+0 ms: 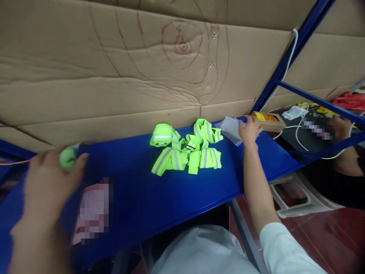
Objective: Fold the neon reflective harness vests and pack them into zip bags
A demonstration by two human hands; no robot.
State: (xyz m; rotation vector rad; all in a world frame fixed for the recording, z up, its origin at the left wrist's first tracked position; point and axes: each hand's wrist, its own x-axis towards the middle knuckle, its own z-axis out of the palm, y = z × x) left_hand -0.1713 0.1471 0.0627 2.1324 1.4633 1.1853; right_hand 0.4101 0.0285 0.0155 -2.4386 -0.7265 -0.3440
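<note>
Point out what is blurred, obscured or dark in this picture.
In the head view, the left hand and its green roll are smeared, likely by motion; in the same view, the right hand and neon straps look sharper; there too, mosaic blocks hide the pink sheet, and the space under the table falls dark.

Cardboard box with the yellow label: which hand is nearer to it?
Right. The right hand is beside the cardboard box, at its left end; the left hand is far off, toward the blue table's left end, holding a neon-green roll.
</note>
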